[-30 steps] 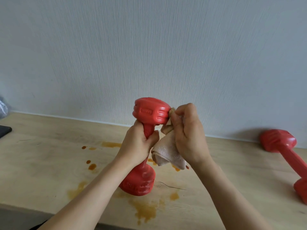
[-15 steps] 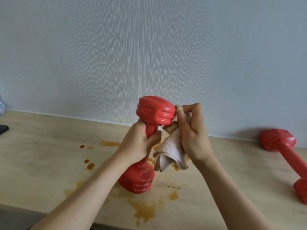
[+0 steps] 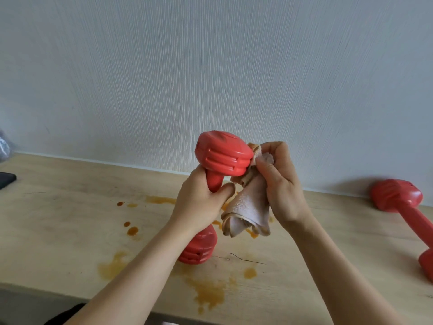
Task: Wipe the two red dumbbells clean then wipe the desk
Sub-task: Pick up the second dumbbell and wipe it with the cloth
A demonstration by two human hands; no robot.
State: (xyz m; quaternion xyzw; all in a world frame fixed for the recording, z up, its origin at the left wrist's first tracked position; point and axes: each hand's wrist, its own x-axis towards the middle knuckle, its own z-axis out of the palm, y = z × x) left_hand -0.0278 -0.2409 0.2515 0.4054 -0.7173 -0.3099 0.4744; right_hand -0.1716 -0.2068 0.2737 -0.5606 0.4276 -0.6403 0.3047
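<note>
Head view shows you first the wooden desk, which carries many orange-brown stains near its front edge. On the far right a second red dumbbell lies on its side against the wall, well apart from your hands. The first red dumbbell you hold nearly upright above the stains; whether its lower head touches the desk, I cannot tell. Your left hand is wrapped around its handle. Your right hand clutches a crumpled beige cloth and presses it to the side of the upper head.

I judge that you are at the first step, wiping the first dumbbell. Next you should turn the handle in your left hand, so the cloth reaches the unwiped sides and the lower head.
</note>
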